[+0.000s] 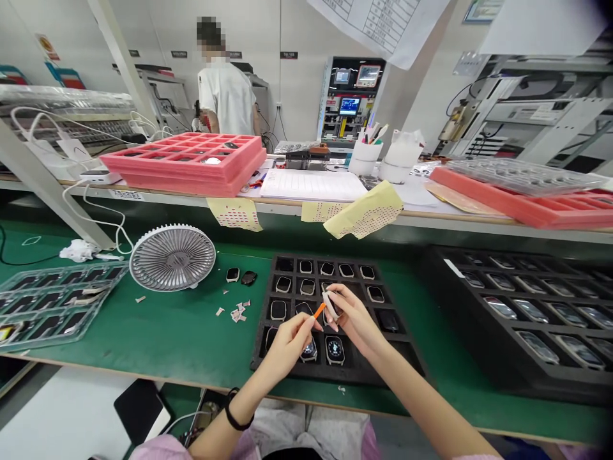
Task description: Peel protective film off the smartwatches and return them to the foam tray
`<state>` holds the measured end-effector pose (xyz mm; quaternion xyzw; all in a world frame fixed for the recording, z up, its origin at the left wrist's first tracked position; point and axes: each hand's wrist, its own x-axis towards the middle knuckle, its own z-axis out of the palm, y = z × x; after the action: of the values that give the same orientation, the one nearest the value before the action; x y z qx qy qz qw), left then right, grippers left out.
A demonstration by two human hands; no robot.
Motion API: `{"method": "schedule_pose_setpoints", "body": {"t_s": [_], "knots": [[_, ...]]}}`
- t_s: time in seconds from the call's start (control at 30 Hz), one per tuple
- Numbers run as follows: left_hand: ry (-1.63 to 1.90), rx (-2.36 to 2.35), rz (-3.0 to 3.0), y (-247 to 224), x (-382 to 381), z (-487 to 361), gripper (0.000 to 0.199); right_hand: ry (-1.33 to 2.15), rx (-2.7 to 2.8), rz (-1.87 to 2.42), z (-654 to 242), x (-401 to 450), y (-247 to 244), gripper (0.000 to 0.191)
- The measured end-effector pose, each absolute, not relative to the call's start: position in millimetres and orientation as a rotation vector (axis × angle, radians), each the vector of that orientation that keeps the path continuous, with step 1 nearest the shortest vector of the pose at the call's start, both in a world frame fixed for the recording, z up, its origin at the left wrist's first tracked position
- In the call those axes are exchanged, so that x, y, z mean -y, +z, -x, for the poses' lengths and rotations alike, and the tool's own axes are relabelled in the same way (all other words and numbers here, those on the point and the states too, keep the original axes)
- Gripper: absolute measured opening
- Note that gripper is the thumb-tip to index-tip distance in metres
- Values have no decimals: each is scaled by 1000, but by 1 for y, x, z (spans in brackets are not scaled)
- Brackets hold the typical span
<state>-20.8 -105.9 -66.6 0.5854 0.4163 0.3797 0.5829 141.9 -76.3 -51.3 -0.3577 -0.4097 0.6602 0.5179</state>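
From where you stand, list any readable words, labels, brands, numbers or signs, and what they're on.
None can be read.
Hanging sheet: too small.
Wall signs: too small.
Shelf label: blurred.
Shelf sheet: too small.
Yellow papers: marks too small.
Machine screens: blurred.
Lit watches: faces too small.

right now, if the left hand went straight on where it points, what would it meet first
Probably the watch-like piece in the right hand; the orange tool in the left hand points at it, though contact is unclear.
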Motion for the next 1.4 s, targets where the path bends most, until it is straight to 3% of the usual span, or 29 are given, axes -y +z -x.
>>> {"method": "schedule_pose_setpoints", "body": {"t_s": [0.33, 0.57, 0.8, 0.93, 1.17, 1.4], "knots": [[879, -921, -1363, -56, 107, 23, 41, 1593, 943, 800, -124, 82, -40, 24], [953, -896, -1320, -53, 111, 19, 45, 1894, 704, 579, -114, 82, -40, 33], [959, -895, -1209, -56, 109, 24, 48, 1856, 638, 640, -111, 84, -41, 28], [1040, -912, -1101, -53, 106, 26, 47, 1720, 751, 804, -106, 92, -45, 22], [1068, -992, -1130, -57, 103, 31, 41, 1417, 1142, 1020, -108, 92, -52, 30], [1038, -1581, -1572, -77, 87, 102, 36, 612, 1560, 1525, -195, 19, -78, 19]]}}
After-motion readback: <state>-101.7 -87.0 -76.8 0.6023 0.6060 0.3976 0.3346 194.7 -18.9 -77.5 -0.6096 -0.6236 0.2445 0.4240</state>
